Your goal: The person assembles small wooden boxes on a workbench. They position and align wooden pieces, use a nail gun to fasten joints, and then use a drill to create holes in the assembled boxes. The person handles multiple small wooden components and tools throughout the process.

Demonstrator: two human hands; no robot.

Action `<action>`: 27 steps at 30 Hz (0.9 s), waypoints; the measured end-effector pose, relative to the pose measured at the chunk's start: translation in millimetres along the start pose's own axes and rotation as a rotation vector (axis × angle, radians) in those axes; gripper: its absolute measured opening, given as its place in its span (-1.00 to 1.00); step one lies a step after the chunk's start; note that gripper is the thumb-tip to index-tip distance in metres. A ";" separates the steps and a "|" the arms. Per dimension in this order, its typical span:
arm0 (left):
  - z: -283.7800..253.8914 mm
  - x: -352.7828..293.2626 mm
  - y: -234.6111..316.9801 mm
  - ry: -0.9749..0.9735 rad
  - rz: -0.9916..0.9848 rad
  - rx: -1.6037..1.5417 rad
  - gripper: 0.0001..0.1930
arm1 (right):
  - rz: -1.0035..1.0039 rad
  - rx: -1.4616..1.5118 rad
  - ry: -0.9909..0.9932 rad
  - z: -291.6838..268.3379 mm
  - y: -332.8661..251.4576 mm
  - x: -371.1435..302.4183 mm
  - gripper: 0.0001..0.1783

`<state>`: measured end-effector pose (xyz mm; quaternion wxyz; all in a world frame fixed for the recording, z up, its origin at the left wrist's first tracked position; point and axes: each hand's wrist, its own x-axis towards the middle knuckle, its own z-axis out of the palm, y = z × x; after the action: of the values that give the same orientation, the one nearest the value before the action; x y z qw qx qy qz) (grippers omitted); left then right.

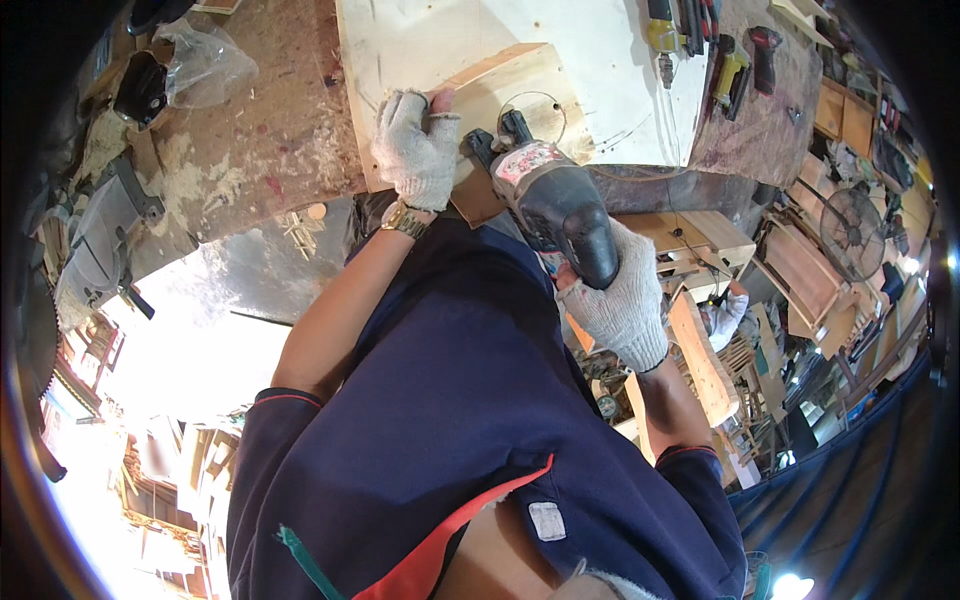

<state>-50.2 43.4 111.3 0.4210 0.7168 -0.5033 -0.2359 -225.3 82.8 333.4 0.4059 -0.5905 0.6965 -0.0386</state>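
Note:
My right hand (622, 300), in a knitted white glove, is wrapped round the rear handle of a grey and black jigsaw (570, 205). The jigsaw's front end rests at the near part of a light wooden board (560, 85). A circle with a small dark hole near its edge is marked on this board. My left hand (415, 150), gloved likewise with the thumb tip bare, holds the board's left side with its fingers bent. The blade and its contact with the wood are hidden by the jigsaw's body.
A pale sheet (640, 110) lies under the board on a worn workbench (270, 130). Yellow power tools (732, 75) and a red-black tool (764, 58) lie at the far right. A saw (100, 230) stands left. Beyond the bench's right are a fan (852, 232) and another person (725, 315).

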 end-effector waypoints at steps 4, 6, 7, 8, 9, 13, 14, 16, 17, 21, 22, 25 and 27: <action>-28.2 30.1 12.8 -0.373 -0.140 0.111 -0.61 | 0.061 0.006 -0.017 -1.4 -2.5 1.3 -0.64; -32.4 49.1 5.6 -0.556 -0.168 0.092 -0.59 | 0.073 0.012 -0.021 -0.8 -2.9 0.1 -0.65; -28.6 51.6 2.3 -0.584 -0.091 0.023 -0.60 | 0.073 0.020 -0.016 0.4 -1.7 -0.3 -0.65; -21.5 51.4 -6.3 -0.587 0.005 0.000 -0.60 | 0.072 0.026 -0.010 0.8 -3.1 -0.6 -0.65; -13.4 48.9 -15.1 -0.585 0.099 -0.026 -0.59 | 0.068 0.029 -0.006 1.2 -4.2 -0.3 -0.66; -10.0 51.9 -18.7 -0.798 -0.002 -0.028 -0.56 | 0.056 0.019 0.007 1.0 -6.2 1.6 -0.66; -11.5 51.7 -17.1 -0.796 -0.015 -0.050 -0.56 | 0.040 0.006 0.018 2.3 -5.1 2.1 -0.65; -13.1 50.9 -13.3 -0.791 -0.041 -0.093 -0.57 | -0.002 -0.030 0.048 5.6 -1.2 -0.3 -0.64; -12.6 51.6 -14.2 -0.795 -0.018 -0.072 -0.57 | 0.000 -0.031 0.052 6.0 -1.2 -0.9 -0.64; -9.7 52.1 -20.3 -0.803 0.035 -0.012 -0.57 | 0.049 0.006 0.031 5.6 -4.9 -0.7 -0.63; -9.4 51.5 -21.5 -0.803 0.039 -0.003 -0.57 | 0.041 -0.002 0.034 5.5 -5.6 -0.6 -0.63; -7.7 49.9 -23.6 -0.766 0.078 0.007 -0.54 | 0.058 0.001 0.065 7.5 -7.9 -1.5 -0.63; -11.0 48.5 -16.9 -0.743 0.047 0.026 -0.53 | 0.079 0.029 0.056 8.1 -8.6 -1.8 -0.64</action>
<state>-14.5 5.1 107.1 0.2059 0.5760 -0.6409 -0.4638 -213.6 85.2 333.5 0.3958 -0.5553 0.7298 -0.0491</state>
